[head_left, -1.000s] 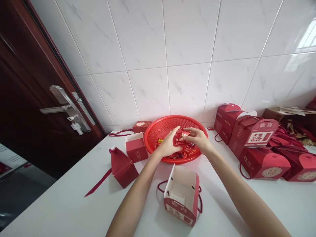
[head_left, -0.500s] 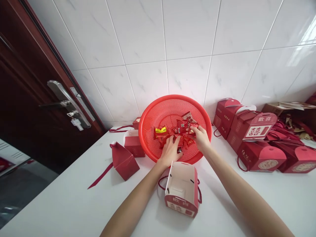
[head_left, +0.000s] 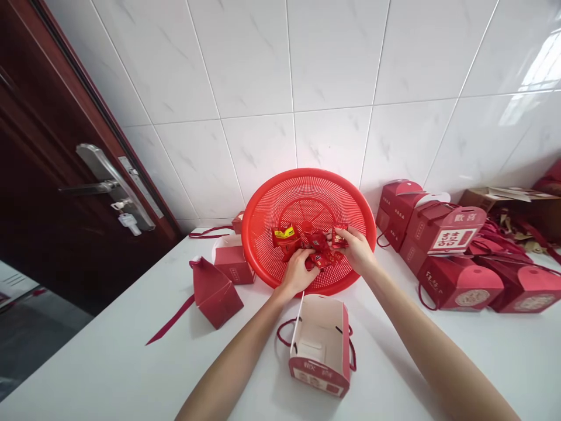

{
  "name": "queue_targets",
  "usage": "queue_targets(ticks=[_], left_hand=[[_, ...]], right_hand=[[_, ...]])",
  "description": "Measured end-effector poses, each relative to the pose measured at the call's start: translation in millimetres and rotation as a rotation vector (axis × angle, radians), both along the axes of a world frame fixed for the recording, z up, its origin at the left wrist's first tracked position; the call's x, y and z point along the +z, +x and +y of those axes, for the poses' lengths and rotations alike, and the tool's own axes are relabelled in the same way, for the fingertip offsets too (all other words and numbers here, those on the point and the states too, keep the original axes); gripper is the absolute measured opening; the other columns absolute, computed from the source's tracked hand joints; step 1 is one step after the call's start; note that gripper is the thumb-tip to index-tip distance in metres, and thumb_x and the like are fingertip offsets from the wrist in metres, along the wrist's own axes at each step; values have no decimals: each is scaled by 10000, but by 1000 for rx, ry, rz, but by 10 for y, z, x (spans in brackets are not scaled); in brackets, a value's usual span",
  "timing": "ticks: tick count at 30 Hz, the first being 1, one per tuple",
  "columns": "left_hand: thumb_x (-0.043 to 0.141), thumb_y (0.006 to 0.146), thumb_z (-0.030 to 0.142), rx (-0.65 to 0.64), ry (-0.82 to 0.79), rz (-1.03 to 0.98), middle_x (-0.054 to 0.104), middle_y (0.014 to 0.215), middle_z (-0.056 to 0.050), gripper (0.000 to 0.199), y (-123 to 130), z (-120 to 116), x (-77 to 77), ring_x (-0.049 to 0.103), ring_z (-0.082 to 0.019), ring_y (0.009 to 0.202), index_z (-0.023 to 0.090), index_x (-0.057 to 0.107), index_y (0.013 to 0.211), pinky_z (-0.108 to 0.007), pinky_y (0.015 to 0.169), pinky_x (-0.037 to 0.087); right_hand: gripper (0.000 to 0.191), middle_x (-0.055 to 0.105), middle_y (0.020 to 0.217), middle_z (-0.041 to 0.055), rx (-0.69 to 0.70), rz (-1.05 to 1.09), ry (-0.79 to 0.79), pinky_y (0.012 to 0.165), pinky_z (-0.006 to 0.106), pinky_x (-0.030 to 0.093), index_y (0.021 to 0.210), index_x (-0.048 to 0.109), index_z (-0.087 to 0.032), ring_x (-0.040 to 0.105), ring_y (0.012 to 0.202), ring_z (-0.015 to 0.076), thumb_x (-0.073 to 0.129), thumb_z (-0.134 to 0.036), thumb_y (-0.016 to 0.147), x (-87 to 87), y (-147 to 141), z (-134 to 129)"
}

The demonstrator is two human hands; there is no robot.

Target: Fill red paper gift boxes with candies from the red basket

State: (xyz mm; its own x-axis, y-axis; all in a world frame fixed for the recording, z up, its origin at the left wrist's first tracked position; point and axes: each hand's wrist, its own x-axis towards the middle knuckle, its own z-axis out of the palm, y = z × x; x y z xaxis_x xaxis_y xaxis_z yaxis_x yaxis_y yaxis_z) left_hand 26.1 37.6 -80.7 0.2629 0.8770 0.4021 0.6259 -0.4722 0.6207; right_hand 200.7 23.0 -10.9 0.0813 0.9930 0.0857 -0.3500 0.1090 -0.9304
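Observation:
Both hands are inside a tilted red plastic colander (head_left: 272, 202) that leans back near the wall. My right hand (head_left: 360, 252) pinches a small shiny red candy packet (head_left: 339, 235) at the right side of the pile. My left hand (head_left: 298, 273) has its fingers curled round several red-wrapped candies (head_left: 322, 258), partly hiding them. Beside it lies a red packet with a yellow label (head_left: 286, 233). Just in front of the colander stands an open red-and-white gift box (head_left: 322, 342) with cord handles, between my forearms; its visible inside is bare.
To the left stand a folded red box (head_left: 217, 295) with a ribbon and an open red box (head_left: 234, 263). Several closed red gift boxes (head_left: 460, 280) are stacked at the right, before a brown carton (head_left: 482, 196). A dark door (head_left: 56, 175) borders the white table (head_left: 144, 380).
My left hand has curled in round the candies, which are bunched closer together. My right hand has raised a red packet slightly. A patterned packet at the back is no longer visible there.

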Motion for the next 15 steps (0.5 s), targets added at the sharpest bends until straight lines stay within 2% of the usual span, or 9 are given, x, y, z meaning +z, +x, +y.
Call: queue_targets(ticks=[3, 6, 10, 15], left_hand=[[678, 756, 121, 11, 20, -31, 678, 1016, -76, 219, -26, -11, -13, 679, -231, 910, 171, 711, 967, -372, 869, 559], [626, 755, 65, 15, 60, -69, 667, 1001, -63, 202, -41, -30, -4, 671, -213, 910, 179, 703, 903, -357, 875, 557], [607, 796, 95, 41, 129, -124, 623, 1038, -60, 172, -36, -70, 24, 644, -214, 997, 194, 695, 906, -372, 955, 527], [618, 833, 179, 45, 304, -138, 574, 992, -67, 143, 0, -132, 31, 618, -212, 973, 198, 718, 933, -350, 901, 538]], right_hand=[[346, 725, 758, 48, 14, 18, 29, 648, 350, 593, 788, 603, -226, 699, 713, 226, 819, -456, 645, 75, 4, -21], [351, 715, 763, 40, 16, 23, 49, 658, 356, 598, 789, 606, -227, 703, 729, 228, 815, -470, 647, 139, 39, -38], [336, 698, 759, 34, -1, 10, 66, 646, 351, 592, 798, 603, -229, 707, 740, 225, 798, -475, 677, 215, 102, -56], [330, 681, 714, 19, -27, -14, 79, 639, 331, 579, 766, 592, -230, 697, 713, 208, 813, -454, 668, 271, 154, -83]])
